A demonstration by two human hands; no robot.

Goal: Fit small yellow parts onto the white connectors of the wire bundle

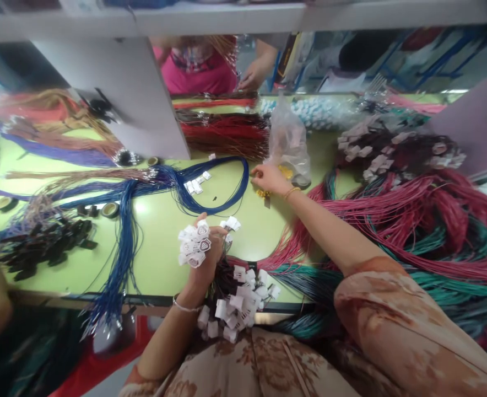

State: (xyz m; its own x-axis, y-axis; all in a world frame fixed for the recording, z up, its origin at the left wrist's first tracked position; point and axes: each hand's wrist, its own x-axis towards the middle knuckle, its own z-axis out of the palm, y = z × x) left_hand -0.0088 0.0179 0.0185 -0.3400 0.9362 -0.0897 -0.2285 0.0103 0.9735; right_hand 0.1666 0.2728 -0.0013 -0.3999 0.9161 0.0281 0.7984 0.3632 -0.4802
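My left hand (pixel 204 259) is closed round a bunch of wires tipped with white plastic connectors (pixel 194 245), held upright over the near edge of the green table (pixel 161 231). More white connectors (pixel 239 303) hang in a cluster below that hand, near my lap. My right hand (pixel 268 179) reaches far across the table, fingers curled down onto small yellow pieces (pixel 264 193) beside a clear plastic bag (pixel 288 146). What the fingers hold is hidden.
Blue wire bundles (pixel 136 193) lie across the left of the table, red and teal wires (pixel 412 231) heap on the right, dark red wires (pixel 227 135) at the back. Tape rolls (pixel 110 209) and black parts (pixel 45 242) sit left. Another person in pink (pixel 202 71) works opposite.
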